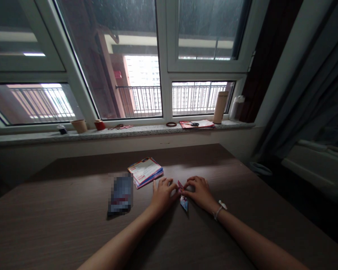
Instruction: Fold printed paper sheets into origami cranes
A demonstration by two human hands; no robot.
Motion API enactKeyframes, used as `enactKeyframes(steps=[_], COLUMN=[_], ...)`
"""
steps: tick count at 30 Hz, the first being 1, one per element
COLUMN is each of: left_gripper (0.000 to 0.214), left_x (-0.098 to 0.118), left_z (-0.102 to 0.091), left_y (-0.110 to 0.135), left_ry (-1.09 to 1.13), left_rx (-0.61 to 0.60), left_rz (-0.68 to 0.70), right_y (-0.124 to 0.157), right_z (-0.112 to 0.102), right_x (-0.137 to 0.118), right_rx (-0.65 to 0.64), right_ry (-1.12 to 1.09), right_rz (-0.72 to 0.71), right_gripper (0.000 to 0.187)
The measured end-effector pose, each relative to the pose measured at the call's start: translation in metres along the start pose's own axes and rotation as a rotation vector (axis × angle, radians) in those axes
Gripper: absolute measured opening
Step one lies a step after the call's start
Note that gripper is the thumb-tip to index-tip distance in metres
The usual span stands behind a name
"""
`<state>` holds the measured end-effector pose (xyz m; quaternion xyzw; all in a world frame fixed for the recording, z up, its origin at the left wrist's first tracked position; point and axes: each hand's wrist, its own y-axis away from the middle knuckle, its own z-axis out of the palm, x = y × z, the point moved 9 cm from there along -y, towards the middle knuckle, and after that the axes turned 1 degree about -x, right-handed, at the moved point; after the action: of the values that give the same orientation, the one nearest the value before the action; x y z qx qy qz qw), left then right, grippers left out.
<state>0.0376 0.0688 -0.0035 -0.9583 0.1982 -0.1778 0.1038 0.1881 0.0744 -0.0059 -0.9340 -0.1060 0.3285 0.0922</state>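
Paper lies between the hands, pinched from both sides.

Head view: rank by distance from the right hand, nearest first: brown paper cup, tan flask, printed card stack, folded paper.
From the right hand:
1. Folded paper, at its fingertips.
2. Printed card stack, on the table to its left.
3. Tan flask, ahead and rightward on the windowsill.
4. Brown paper cup, far left on the windowsill.
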Motion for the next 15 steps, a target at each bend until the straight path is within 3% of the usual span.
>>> enactKeyframes(steps=[9,15], left_gripper=[0.006,0.026], left_x=[0.0034,0.0029], left_z=[-0.0063,-0.0101], left_y=[0.0004,-0.0015], left_ry=[0.069,0.142], left_rx=[0.066,0.131], left_rz=[0.065,0.127], right_y=[0.0001,0.001], right_z=[-0.0061,-0.0064], right_x=[0.0024,0.0009], right_rx=[0.015,0.039], right_ry=[-0.03,-0.045], right_rz=[-0.056,-0.095], right_gripper=[0.01,0.008])
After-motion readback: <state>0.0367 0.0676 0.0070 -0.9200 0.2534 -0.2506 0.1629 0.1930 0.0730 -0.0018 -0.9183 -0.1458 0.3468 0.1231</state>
